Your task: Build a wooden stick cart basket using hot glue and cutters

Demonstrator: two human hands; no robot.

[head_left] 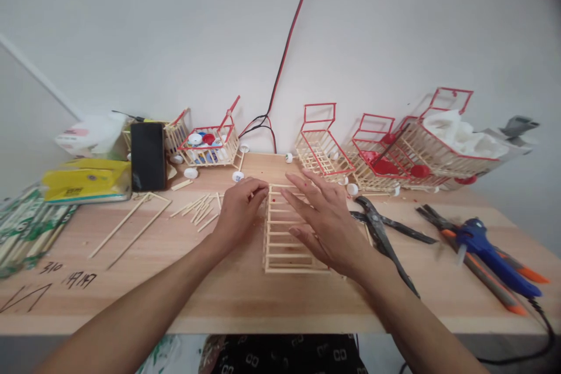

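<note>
Both hands are resting on a flat ladder-like wooden stick frame (280, 239) that is lying on the table (245, 298), near its middle and just in front of the person. The left hand (239, 213) is curling loosely, its fingertips (258, 188) pinching or pressing at the frame's far left corner; whether they are actually gripping a stick there cannot be told. The right hand (326, 222) is lying open and flat, fingers spread, palm down, covering the right side of the frame and pressing it against the table.

Loose sticks (199, 207) are lying just left of the left hand, and a long bent U of sticks (131, 225) is sitting further left. Black pliers (379, 231) are lying just beside the right hand, with a blue glue gun (486, 254) and orange-handled cutters (482, 272) well to the right. Along the wall, small stick carts with red handles are standing in a row: one (213, 143) is holding bottle caps, another (319, 146) is sitting behind the frame, and one (442, 140) is carrying white material. A black phone (148, 155) is leaning upright at the left.
</note>
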